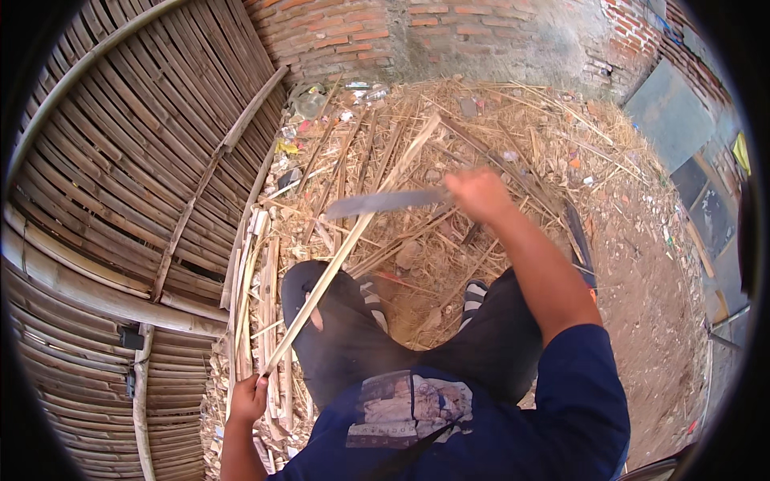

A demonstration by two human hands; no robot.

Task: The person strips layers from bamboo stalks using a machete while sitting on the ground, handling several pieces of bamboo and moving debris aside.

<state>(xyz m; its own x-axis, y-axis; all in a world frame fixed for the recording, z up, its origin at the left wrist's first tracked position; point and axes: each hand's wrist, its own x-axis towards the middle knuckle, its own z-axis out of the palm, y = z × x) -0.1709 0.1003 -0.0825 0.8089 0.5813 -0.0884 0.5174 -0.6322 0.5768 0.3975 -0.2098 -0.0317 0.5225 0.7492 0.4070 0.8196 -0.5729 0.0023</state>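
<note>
A long pale bamboo strip (pixel 325 276) slants from the lower left up to the middle, crossing over my left knee. Its near end is gripped in my left hand (pixel 249 398), fingers closed round it. Out in front, my right hand (pixel 480 195) is closed on a machete (pixel 385 203), slightly smeared by motion; the handle is mostly hidden in the fist. The wide grey blade points left and lies across the strip in this view; whether it touches the strip I cannot tell.
Split bamboo pieces (pixel 269 321) lie stacked along my left side, below a bamboo slat wall (pixel 144 160). Shavings and scraps (pixel 409 256) cover the ground between my feet. A brick wall (pixel 345 36) closes off the far side. Bare soil (pixel 642 337) and grey panels (pixel 670 112) are at right.
</note>
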